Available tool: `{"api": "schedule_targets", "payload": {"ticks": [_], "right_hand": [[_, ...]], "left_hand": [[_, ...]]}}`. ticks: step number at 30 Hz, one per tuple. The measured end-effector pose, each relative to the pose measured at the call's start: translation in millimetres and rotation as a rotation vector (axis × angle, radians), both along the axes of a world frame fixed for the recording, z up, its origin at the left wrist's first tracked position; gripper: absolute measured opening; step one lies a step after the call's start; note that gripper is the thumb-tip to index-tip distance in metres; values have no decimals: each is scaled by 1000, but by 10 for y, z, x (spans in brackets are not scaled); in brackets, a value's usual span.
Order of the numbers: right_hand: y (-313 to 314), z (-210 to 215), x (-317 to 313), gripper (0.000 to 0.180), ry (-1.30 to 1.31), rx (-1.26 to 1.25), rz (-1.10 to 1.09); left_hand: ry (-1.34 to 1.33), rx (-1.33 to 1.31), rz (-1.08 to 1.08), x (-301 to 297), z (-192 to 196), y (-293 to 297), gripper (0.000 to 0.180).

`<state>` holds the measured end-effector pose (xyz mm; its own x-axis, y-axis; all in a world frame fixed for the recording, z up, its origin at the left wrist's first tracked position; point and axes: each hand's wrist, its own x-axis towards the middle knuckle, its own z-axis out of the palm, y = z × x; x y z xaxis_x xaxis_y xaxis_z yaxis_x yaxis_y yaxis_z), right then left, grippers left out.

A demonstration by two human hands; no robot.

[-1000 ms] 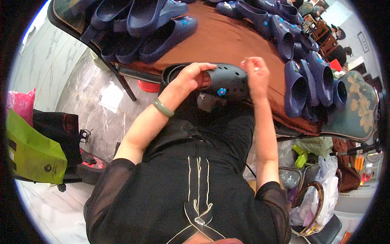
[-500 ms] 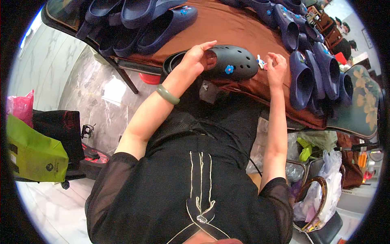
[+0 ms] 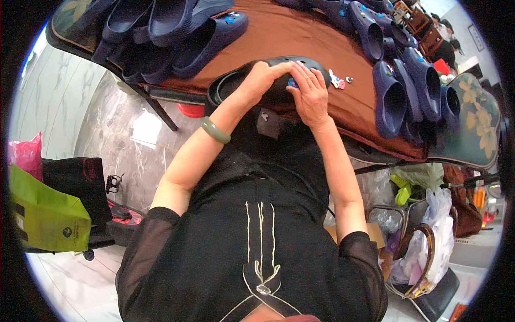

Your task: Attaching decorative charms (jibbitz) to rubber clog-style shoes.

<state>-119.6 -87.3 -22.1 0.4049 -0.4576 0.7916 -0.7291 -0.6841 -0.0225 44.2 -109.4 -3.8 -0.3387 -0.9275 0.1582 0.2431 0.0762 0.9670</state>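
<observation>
The black clog (image 3: 276, 90) lies at the near edge of the brown cloth (image 3: 300, 40), gripped by the left hand (image 3: 258, 80) with the thumb over its upper and the fingers hidden, and the step looks like fixing charms, the next move calling for firm pressure on a steadied shoe. The right hand (image 3: 311, 97) arches over the toe, fingers together and thumb beside the blue flower charm (image 3: 292, 83); whether it pinches anything cannot be told. Loose charms (image 3: 336, 80) lie just beyond, navy clogs (image 3: 389, 102) farther right.

One black clog (image 3: 281, 90), one bangle (image 3: 215, 132), one brown tablecloth (image 3: 306, 37) show.
</observation>
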Motion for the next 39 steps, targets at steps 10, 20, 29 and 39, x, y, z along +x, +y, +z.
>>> {"api": "schedule_targets", "payload": {"ticks": [10,20,29,39], "right_hand": [[-265,-20,178,14,-339,-23,-111],[-504,-160,-1139,34,-533,366,-471],[-411,-259,-1173,30,147,381,-555],[-443,-40,-878,17,-279,263,-402]], "left_hand": [[-41,72,96,-60,-37,-69,25],[11,133,59,-48,69,-19,27],[11,116,58,-19,-3,-10,25],[41,145,47,-27,17,-1,26]]}}
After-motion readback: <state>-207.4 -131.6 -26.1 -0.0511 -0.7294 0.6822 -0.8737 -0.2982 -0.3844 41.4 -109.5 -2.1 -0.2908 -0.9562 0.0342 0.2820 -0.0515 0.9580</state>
